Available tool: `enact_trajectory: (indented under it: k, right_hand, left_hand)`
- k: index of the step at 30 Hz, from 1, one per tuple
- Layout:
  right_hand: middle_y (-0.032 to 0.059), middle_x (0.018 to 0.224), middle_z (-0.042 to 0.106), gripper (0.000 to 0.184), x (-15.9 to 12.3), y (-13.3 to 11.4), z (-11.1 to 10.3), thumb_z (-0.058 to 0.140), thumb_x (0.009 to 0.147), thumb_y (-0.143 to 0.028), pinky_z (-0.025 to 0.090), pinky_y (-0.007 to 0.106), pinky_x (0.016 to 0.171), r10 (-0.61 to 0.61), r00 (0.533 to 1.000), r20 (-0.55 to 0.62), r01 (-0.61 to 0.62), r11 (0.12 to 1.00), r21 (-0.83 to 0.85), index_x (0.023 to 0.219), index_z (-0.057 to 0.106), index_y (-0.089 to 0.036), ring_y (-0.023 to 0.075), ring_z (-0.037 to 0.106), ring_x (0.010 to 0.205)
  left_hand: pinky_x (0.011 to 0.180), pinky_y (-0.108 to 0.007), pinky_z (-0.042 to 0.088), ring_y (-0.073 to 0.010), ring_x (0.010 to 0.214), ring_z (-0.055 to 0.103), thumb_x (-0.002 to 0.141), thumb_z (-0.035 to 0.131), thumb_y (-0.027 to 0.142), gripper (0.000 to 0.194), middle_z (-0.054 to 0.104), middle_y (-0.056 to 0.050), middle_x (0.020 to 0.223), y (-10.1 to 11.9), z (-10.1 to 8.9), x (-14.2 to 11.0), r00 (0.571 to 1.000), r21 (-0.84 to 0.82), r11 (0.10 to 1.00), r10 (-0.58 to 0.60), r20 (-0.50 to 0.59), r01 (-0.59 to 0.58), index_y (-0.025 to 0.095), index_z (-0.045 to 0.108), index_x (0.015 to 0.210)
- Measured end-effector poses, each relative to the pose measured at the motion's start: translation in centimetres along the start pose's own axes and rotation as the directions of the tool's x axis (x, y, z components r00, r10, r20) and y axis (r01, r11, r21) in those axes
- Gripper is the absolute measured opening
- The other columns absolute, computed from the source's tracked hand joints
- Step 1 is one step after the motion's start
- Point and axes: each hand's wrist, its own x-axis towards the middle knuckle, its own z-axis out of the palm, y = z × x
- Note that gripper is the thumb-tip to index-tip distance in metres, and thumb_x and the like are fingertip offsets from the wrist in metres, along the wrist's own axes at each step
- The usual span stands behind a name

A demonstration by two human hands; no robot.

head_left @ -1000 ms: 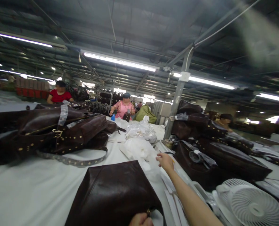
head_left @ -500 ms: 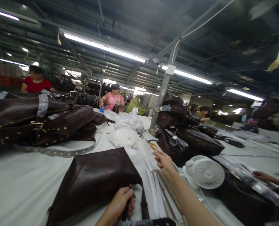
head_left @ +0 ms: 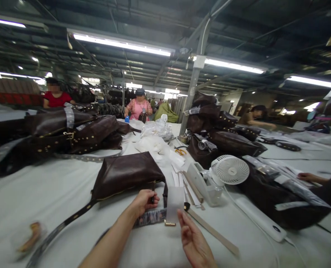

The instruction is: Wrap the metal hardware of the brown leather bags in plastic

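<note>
A dark brown leather bag [head_left: 129,173] lies on the white-covered table in front of me. My left hand [head_left: 146,201] is closed at its near right corner, pinching the dark zipper pull [head_left: 153,190]. My right hand [head_left: 193,238] holds a small translucent white sheet [head_left: 175,203] upright between thumb and fingers. Behind and below that sheet, the bag's studded strap [head_left: 151,217] runs in clear wrapping, with a gold buckle part [head_left: 170,223] showing at the sheet's lower edge. On the left, the strap's other stretch [head_left: 62,227] curls toward the table's near side.
Paper strips [head_left: 192,190] lie right of the bag, beside a tape dispenser [head_left: 207,186] and a white fan [head_left: 230,169]. A white power strip [head_left: 262,219] trails cords. Brown bags [head_left: 95,136] pile up left, more right. Yellow-handled scissors [head_left: 180,151] lie beyond. Co-workers stand around.
My right hand has come back from near the scissors and paper toward me, now with a translucent sheet in it. My left hand stays at the bag's corner. The view has shifted slightly.
</note>
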Motion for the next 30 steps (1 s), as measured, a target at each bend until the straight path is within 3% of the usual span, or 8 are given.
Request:
enact_trajectory:
  k: [5,10,15,18,21,26,30]
  right_hand:
    - [-0.0004,0.082,0.072,0.047,-1.1,1.5,-0.1,0.092,0.042,-0.014,0.050,0.008,0.042,-0.050,0.998,0.044,0.055,0.992,-0.114,0.078,0.062,-0.017,0.0119,0.071,0.072]
    - [-0.0058,0.065,0.063,0.055,-1.6,1.3,0.1,0.093,0.040,-0.035,0.023,0.008,0.025,-0.076,0.997,0.035,0.083,0.950,-0.301,0.079,0.058,-0.018,0.0026,0.051,0.039]
    - [0.0003,0.076,0.069,0.055,-0.9,-0.1,2.7,0.083,0.050,-0.054,0.016,0.011,0.026,-0.139,0.960,0.245,0.257,0.789,-0.559,0.078,0.053,-0.017,-0.0021,0.034,0.029]
    - [-0.0018,0.062,0.066,0.044,0.5,0.0,5.0,0.075,0.060,-0.049,0.018,0.012,0.028,-0.109,0.955,0.277,0.268,0.720,-0.640,0.081,0.053,-0.018,0.0002,0.034,0.029]
    - [-0.0073,0.042,0.054,0.029,1.8,1.1,6.6,0.066,0.069,-0.035,0.017,0.012,0.029,-0.065,0.969,0.240,0.219,0.676,-0.704,0.089,0.056,-0.018,0.0038,0.033,0.026]
    - [-0.0064,0.037,0.052,0.034,3.0,2.7,6.8,0.052,0.071,-0.014,0.018,0.013,0.029,-0.011,0.988,0.152,0.125,0.622,-0.773,0.104,0.058,-0.016,0.0085,0.039,0.025]
    - [-0.0044,0.041,0.055,0.032,3.6,2.9,6.4,0.049,0.070,-0.010,0.023,0.013,0.029,0.015,0.995,0.102,0.072,0.612,-0.788,0.100,0.058,-0.015,0.0094,0.043,0.026]
  left_hand:
    - [0.045,-0.020,0.042,-0.0065,0.042,0.047,0.090,0.057,0.023,0.011,0.054,0.007,0.059,-0.4,0.4,-0.9,0.992,0.141,0.989,0.053,-0.113,-0.037,0.016,0.054,0.082]
    - [0.045,-0.020,0.040,-0.0075,0.047,0.051,0.093,0.053,0.029,0.020,0.058,0.004,0.063,0.0,0.2,-1.0,0.993,0.197,0.980,0.044,-0.112,-0.021,0.014,0.058,0.082]
    - [0.047,-0.019,0.039,-0.0073,0.046,0.053,0.091,0.052,0.023,0.014,0.064,0.001,0.064,0.7,-0.6,-1.6,0.995,0.163,0.986,0.040,-0.096,-0.024,0.014,0.056,0.082]
    - [0.050,-0.019,0.042,-0.0080,0.047,0.055,0.087,0.057,0.028,0.013,0.064,0.001,0.064,1.1,-0.8,-1.8,0.997,0.126,0.992,0.031,-0.076,-0.021,0.016,0.053,0.083]
    - [0.047,-0.018,0.040,-0.0066,0.043,0.051,0.085,0.058,0.027,0.014,0.058,0.004,0.059,1.2,-0.8,-1.7,0.997,0.100,0.995,0.035,-0.075,-0.027,0.015,0.053,0.079]
    - [0.045,-0.018,0.039,-0.0052,0.040,0.044,0.085,0.054,0.024,0.012,0.054,0.005,0.057,1.3,-1.4,-1.4,0.993,0.048,0.999,0.008,-0.121,-0.002,0.013,0.059,0.085]
    - [0.049,-0.021,0.044,-0.0069,0.043,0.048,0.080,0.056,0.021,0.014,0.058,0.002,0.061,1.7,-1.9,-1.6,0.991,0.031,0.999,-0.037,-0.125,0.041,0.010,0.063,0.087]
